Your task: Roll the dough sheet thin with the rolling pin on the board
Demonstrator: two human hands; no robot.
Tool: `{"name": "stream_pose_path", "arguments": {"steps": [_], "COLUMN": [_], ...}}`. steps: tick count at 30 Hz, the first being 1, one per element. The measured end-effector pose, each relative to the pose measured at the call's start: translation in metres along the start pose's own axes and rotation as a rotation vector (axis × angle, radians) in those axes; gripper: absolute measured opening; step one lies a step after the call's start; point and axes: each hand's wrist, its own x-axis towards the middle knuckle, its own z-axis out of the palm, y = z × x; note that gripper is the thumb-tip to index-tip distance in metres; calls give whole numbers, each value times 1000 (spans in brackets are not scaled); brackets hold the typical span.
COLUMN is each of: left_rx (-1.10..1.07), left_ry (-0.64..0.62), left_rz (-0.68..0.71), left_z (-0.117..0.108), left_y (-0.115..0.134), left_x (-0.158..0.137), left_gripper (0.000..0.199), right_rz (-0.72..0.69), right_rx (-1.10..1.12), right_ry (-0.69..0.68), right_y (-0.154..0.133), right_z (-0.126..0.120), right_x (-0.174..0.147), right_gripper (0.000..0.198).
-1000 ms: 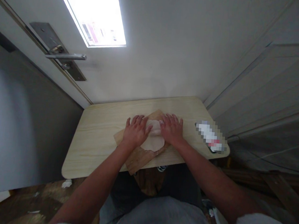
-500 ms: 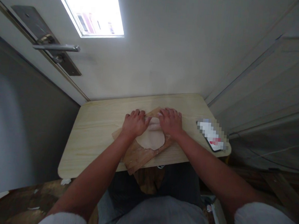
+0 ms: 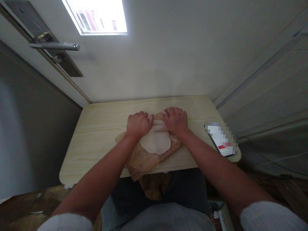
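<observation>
A flat, pale round sheet of dough (image 3: 155, 143) lies on a brown wooden board (image 3: 143, 163), which sits at an angle and juts past the table's near edge. Across the dough's far part runs a light-coloured rolling pin (image 3: 160, 127), with only its middle showing between my hands. My left hand (image 3: 139, 123) is closed round the pin's left end, thumb toward the middle. On the right end my right hand (image 3: 176, 120) grips with curled fingers. Both hands hide the pin's ends. White flour dusts the board beside the dough.
The board rests on a light wooden table (image 3: 94, 136) pushed against a white door (image 3: 157, 70) with a metal handle (image 3: 55, 46). A phone (image 3: 221, 139) lies near the table's right end. Below on the right is an open box or drawer (image 3: 223, 222).
Both hands have moved slightly away from me with the rolling pin, and the fingers look more curled. The whole view has shifted a little.
</observation>
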Motion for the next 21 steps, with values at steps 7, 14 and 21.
{"name": "stream_pose_path", "arguments": {"steps": [7, 14, 21], "left_rx": [22, 3, 6], "left_ry": [45, 68, 65], "left_rz": [-65, -84, -45], "left_z": [1, 2, 3], "left_y": [4, 7, 6], "left_x": [4, 6, 11], "left_gripper": [63, 65, 63], "right_rz": [12, 40, 63], "right_rx": [-1, -31, -40], "right_ry": [-27, -58, -75], "right_y": [-1, -2, -3], "right_z": [1, 2, 1], "right_x": [8, 16, 22], "right_gripper": [41, 49, 53]}}
